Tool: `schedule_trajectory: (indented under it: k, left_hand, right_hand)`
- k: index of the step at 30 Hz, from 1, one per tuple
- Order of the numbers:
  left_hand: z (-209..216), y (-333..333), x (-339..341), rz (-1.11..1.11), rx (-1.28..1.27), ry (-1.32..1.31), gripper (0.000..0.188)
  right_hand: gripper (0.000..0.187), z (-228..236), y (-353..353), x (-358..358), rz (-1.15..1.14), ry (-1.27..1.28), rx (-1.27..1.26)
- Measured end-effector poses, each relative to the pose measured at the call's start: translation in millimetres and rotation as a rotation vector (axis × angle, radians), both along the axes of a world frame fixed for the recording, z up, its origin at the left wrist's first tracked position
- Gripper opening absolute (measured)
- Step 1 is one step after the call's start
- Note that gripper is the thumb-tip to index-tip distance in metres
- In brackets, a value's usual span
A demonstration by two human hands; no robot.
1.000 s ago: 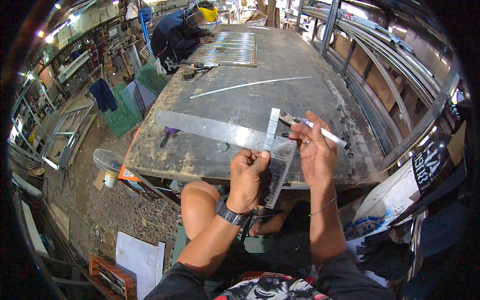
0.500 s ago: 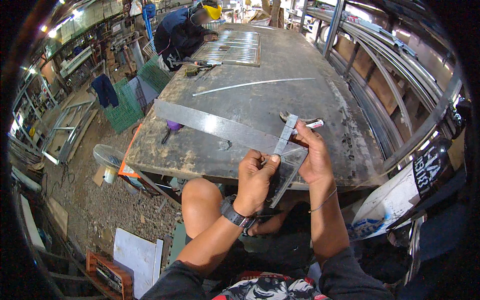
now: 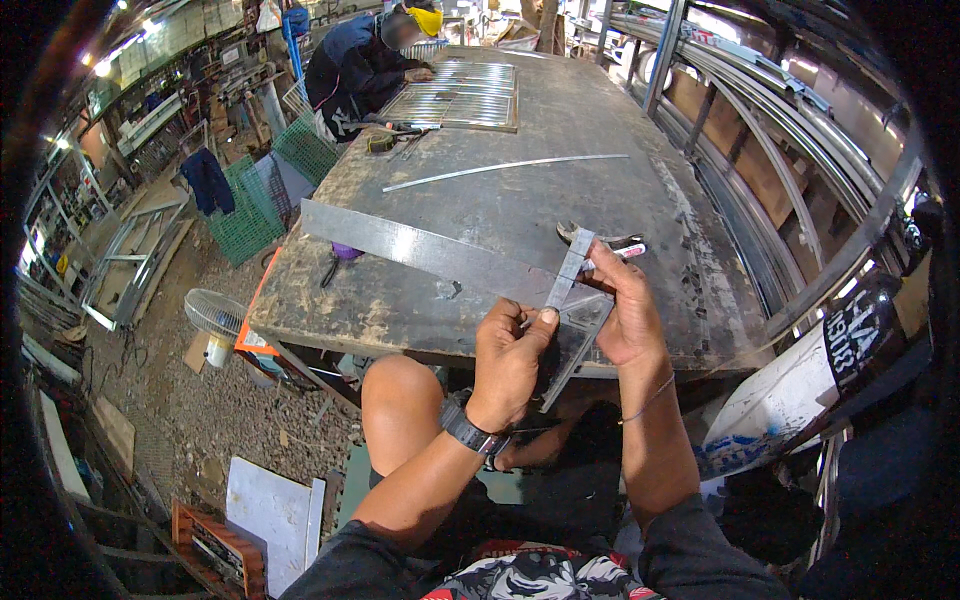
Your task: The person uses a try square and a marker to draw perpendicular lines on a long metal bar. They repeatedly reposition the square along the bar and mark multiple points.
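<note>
A long flat metal bar [image 3: 420, 248] reaches from the table's left edge to my hands. Across its right end lies a short flat metal strip [image 3: 570, 270], with a metal triangular square [image 3: 582, 345] on the near side. My left hand [image 3: 510, 360] is closed, its thumb pressing the strip's near end. My right hand [image 3: 632, 320] grips the square from the right, its thumb near the strip's far end; some fingers are hidden behind the metal. Pliers [image 3: 630, 241] and a white and red marker-like stick [image 3: 632, 251] show just beyond my right thumb.
A thin metal strip [image 3: 500, 172] lies across the dark worktable [image 3: 600, 120]. At its far left a person [image 3: 360, 65] leans over a metal grille [image 3: 455, 100]. A tape measure [image 3: 380, 143] lies nearby. A white cylinder [image 3: 775, 400] stands at right, a fan [image 3: 212, 320] at left.
The long bar has shifted very slightly left in the view. Both hands keep the same hold on the metal pieces.
</note>
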State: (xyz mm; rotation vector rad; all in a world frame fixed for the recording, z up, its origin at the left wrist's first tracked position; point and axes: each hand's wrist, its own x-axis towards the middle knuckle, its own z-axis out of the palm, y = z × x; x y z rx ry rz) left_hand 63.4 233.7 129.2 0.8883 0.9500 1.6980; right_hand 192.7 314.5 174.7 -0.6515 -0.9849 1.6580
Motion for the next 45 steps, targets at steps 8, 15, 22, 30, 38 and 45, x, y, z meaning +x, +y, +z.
schedule_trajectory:
  k: [8,15,22,30,38,45]
  left_hand:
    - [-1,1,2,0.009,0.021,0.001,0.016]
    - [-5,3,1,0.008,0.001,0.028,0.016]
    - [-4,6,6,-0.032,-0.001,-0.051,0.014]
    - [-4,11,14,0.056,0.042,-0.033,0.017]
    - [-4,14,12,0.045,0.001,-0.007,0.016]
    - [-5,18,14,0.031,-0.011,0.004,0.014]
  right_hand:
    - [0.019,5,-5,2,-0.014,0.004,-0.001]
    - [0.016,3,-9,0,-0.057,0.034,-0.056]
    - [0.016,0,-6,4,-0.047,0.073,-0.081]
    - [0.014,-3,2,10,-0.059,0.06,-0.094]
    - [0.013,-9,11,17,-0.044,0.069,-0.083]
    - [0.018,-12,14,25,0.047,0.142,-0.162]
